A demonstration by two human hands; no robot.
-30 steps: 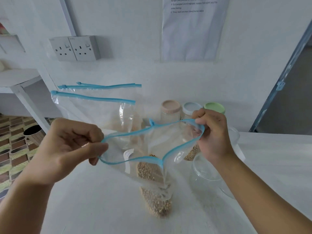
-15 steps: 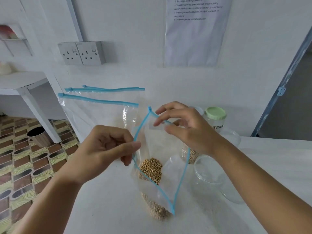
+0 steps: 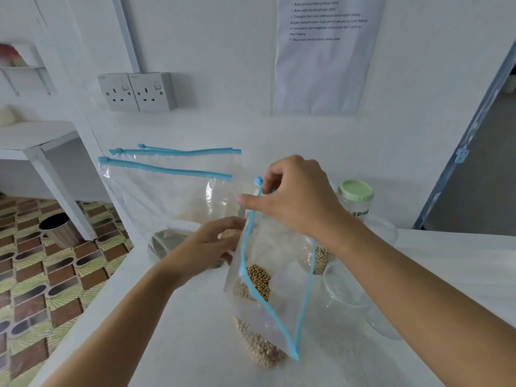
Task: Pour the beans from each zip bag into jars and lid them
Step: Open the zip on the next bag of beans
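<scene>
Nearest, on the white table (image 3: 173,344): an open zip bag (image 3: 275,277) standing with its blue-edged mouth gaping toward the camera, pale beans (image 3: 258,279) heaped in its bottom. Right hand (image 3: 296,199) above it, fingers curled, pinching the top corner of the bag beside the blue slider. Left hand (image 3: 206,244) at the bag's left edge, fingers bent and touching the plastic, though hard to tell whether gripping or only resting there. Just right of the bag, an empty clear jar (image 3: 349,291) with no lid. Further back, a jar with a green lid (image 3: 356,191) and, behind the right wrist, another jar partly filled with beans (image 3: 321,258). Against the wall, two more zip bags (image 3: 167,196) leaning upright, zips closed. Above them, a double socket (image 3: 138,92) and a printed sheet (image 3: 326,54).
</scene>
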